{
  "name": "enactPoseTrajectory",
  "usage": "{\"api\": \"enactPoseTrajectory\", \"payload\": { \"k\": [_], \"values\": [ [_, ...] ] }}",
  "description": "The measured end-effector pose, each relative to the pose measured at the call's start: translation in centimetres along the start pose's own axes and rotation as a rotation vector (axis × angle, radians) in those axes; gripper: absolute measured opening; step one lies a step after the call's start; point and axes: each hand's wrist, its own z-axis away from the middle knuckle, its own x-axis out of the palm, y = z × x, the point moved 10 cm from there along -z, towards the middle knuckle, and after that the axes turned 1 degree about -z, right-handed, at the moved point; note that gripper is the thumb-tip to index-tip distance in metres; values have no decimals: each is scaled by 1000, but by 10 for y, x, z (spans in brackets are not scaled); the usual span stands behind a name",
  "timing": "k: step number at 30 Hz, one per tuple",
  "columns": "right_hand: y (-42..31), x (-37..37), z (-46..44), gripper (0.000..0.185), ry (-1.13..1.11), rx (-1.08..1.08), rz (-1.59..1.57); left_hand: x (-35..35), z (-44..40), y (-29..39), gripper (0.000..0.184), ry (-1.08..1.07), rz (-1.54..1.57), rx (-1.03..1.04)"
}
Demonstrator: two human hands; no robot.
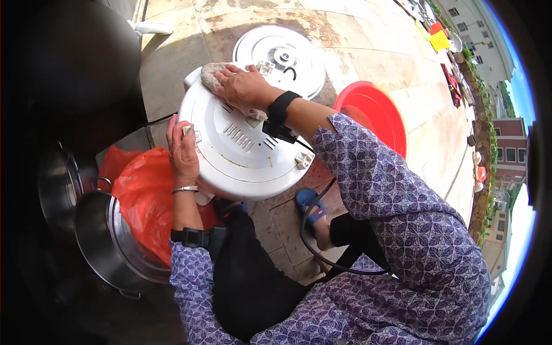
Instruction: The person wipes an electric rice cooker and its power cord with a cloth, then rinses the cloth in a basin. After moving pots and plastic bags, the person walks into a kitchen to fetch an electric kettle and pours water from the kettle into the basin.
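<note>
A round white appliance (253,167), like an electric cooker turned bottom up, is tilted before me. Vent slots, small feet and brownish stains show on its underside. My left hand (183,150) grips its left edge beside one of the feet. Near the far rim, my right hand (244,89) presses a greyish cloth (211,76) flat against the underside. Part of the cloth is hidden beneath the palm. Just beyond the appliance lies a round silvery lid (305,49) with a central fitting.
A red plastic basin (397,123) stands to the right on stone paving. At left are metal pots (92,230) and a crumpled red plastic bag (144,190). A black cable (305,230) loops near my legs. A yellow object (439,41) lies far off among other items.
</note>
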Motion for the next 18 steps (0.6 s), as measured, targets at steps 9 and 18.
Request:
{"api": "enactPoseTrajectory", "payload": {
  "k": [9,18],
  "values": [
    [80,24,140,51,-38,346,-116,2,1,-3,28,16,60,-49],
    [141,29,80,53,27,334,-127,3,1,-1,27,12,64,-55]
  ]
}}
